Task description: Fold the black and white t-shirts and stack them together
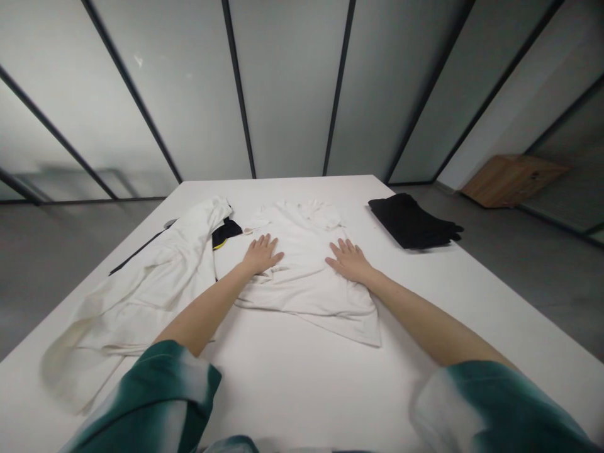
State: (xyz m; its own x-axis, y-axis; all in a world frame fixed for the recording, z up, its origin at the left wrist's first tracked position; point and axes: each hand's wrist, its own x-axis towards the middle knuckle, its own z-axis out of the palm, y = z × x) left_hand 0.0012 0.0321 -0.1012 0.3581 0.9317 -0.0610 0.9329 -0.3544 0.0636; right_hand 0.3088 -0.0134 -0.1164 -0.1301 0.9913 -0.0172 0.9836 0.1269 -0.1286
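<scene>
A white T-shirt (pixel 306 283) lies spread on the table in front of me, with wrinkles across its middle and its hem toward me. My left hand (pixel 262 254) rests palm down on the shirt's left side, fingers spread. On the right side of the same shirt, my right hand (pixel 350 260) also lies flat with its fingers apart. Neither hand grips the cloth. Left of the shirt, close to my left forearm, is a crumpled white garment (pixel 155 277).
The white table (pixel 302 384) carries a folded black garment stack (pixel 410 220) near its right edge. A black item with a yellow edge (pixel 225 231) pokes out beside the crumpled garment. A wooden box (pixel 512 179) stands on the floor at right, near frosted glass panels (pixel 287 88).
</scene>
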